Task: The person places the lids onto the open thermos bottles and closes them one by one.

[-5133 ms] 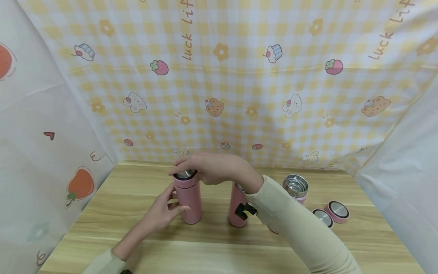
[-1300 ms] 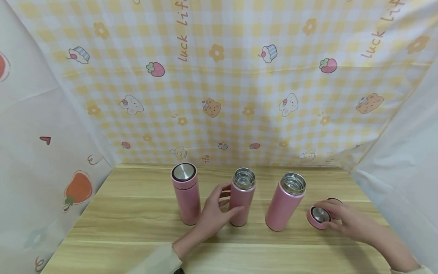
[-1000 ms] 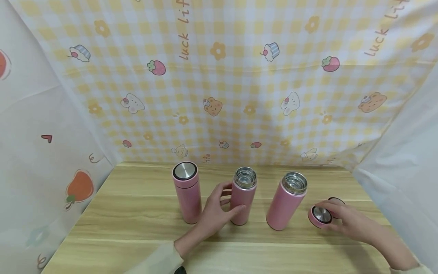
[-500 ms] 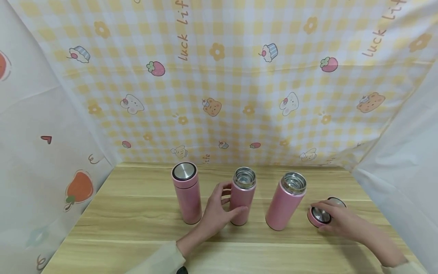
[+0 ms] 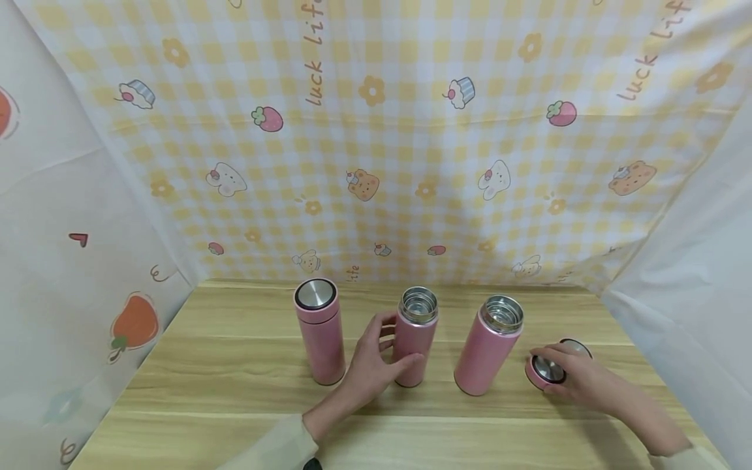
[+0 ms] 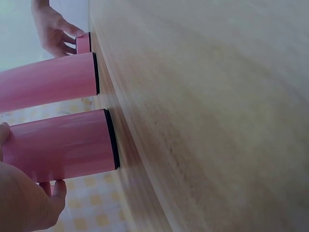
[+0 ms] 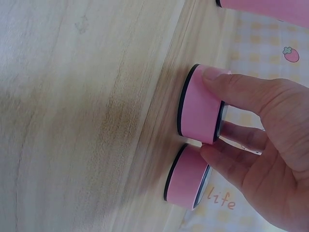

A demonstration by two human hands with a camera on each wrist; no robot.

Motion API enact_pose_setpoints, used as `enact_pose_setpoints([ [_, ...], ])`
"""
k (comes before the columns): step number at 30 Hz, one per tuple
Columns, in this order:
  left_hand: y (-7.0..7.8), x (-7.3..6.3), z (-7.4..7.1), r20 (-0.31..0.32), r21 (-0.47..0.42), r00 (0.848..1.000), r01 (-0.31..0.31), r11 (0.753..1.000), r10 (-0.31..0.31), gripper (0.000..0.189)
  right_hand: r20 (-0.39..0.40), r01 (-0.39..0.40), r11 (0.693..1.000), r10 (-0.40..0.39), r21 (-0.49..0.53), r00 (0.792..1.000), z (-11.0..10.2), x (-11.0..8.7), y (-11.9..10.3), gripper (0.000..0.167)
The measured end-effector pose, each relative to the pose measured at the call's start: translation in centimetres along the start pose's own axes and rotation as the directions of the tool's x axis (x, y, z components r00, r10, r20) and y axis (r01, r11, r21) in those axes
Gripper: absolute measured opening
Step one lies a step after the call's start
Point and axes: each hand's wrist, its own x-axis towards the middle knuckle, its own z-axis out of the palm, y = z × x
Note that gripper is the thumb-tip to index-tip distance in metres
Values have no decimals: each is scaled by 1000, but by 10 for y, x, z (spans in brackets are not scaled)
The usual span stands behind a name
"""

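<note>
My left hand holds the middle pink thermos flask, thumb across its front and fingers behind. This flask stands upright and lidless, its steel mouth showing. At the right, my right hand grips the nearer pink lid, which has a steel disc on top. In the right wrist view the thumb lies on that lid's side, with fingers round the other side. A second lid sits right beside it. The left wrist view shows the middle flask's black base at the tabletop.
A lidded pink flask stands to the left of my left hand. Another lidless flask stands between the middle one and the lids. The wooden table backs onto a yellow checked cloth; white cloth hangs at both sides.
Both hands have left the left flask, one from its body, one from its lid. The left now holds the middle flask; the right has reached over and closed round the nearer lid.
</note>
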Motion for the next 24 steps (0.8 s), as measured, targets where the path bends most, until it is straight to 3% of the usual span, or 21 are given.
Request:
enact_pose_setpoints([
  [8,33,-7,-5,5,-9,1000,-23,1000,23,65,-19,19,1000,-19,6,1000,1,2,0,63],
  [16,34,-9,-5,6,-18,999,-34,999,34,66,-42,75,997,-73,29,996,-4,3,-9,61],
  [24,33,-8,-6,8,-8,1000,-28,1000,28,66,15,125,988,-127,91,992,-11,3,-24,55],
])
